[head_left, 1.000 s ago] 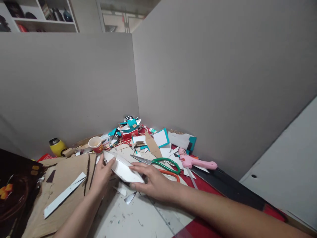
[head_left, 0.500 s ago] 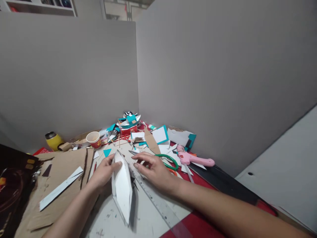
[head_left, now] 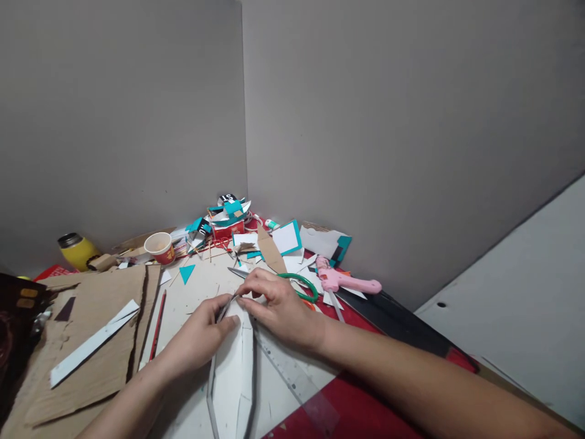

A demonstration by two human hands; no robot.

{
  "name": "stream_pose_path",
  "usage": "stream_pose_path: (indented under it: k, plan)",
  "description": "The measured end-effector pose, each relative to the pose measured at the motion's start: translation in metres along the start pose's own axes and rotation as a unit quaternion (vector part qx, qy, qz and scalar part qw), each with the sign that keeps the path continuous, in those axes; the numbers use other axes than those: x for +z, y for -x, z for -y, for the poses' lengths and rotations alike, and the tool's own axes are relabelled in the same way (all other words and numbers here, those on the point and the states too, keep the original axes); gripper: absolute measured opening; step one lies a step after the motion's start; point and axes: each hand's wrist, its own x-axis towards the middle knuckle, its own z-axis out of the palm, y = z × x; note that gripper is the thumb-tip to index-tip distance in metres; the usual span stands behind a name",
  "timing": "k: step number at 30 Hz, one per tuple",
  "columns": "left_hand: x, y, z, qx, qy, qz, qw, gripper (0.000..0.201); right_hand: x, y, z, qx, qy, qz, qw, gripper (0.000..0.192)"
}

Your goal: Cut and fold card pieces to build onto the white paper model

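A long white card form [head_left: 233,372], pointed at both ends like a boat hull, is seen lying on a pale, paint-flecked work board [head_left: 201,292], its far tip pinched between two bare hands. The left hand [head_left: 201,335] is closed on the tip from the left side of the form, thumb and fingertips pressed to its raised grey edge; the right hand [head_left: 278,308] is closed on the same tip from the right side, fingers bent and bearing down. The form looks thin and stiff, with upright side strips and a flat matte bottom. If the pinch were loosened or pressed unevenly, the side strip could spring away from the tip or the thin card could be creased; this is judged, not seen. A clear plastic ruler [head_left: 297,381] is laid just right of the form. Green-handled scissors [head_left: 297,285] lie just beyond the right hand, close enough to be knocked, and a smooth pink glue gun [head_left: 347,282] lies farther right of the form. Left of the form, a red pencil [head_left: 158,317] and torn brown corrugated cardboard [head_left: 91,329] are seen; a paper cup [head_left: 159,247] and a yellow bottle [head_left: 75,250] stand well beyond it.
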Motion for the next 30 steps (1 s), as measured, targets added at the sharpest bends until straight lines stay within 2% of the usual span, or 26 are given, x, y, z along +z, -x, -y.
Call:
stream_pose_path:
  k: [3, 6, 11, 16, 25, 30]
  plan:
    - [0.0, 0.0, 0.0, -0.026, 0.043, 0.012, 0.999, 0.034, -0.002, 0.0, 0.003, -0.02, 0.018, 0.009, 1.0, 0.009]
    - [-0.002, -0.001, 0.0, -0.046, 0.092, 0.034, 0.994, 0.033, -0.003, -0.001, 0.006, -0.008, 0.031, 0.03, 0.999, 0.01]
    - [-0.004, -0.001, 0.002, -0.055, 0.088, 0.051, 0.993, 0.033, -0.002, 0.0, 0.005, 0.037, 0.038, 0.052, 0.997, 0.01]
    - [-0.005, -0.002, 0.009, -0.074, 0.097, 0.065, 0.99, 0.032, -0.001, 0.0, 0.005, 0.016, 0.052, 0.077, 0.996, 0.011]
    - [-0.001, 0.0, 0.004, -0.112, 0.172, 0.036, 0.978, 0.033, -0.001, -0.002, 0.012, 0.098, 0.058, 0.073, 0.991, 0.016]
    - [0.002, 0.0, 0.003, -0.119, 0.194, 0.031, 0.973, 0.035, 0.002, 0.0, 0.007, 0.084, 0.062, 0.067, 0.992, 0.016]
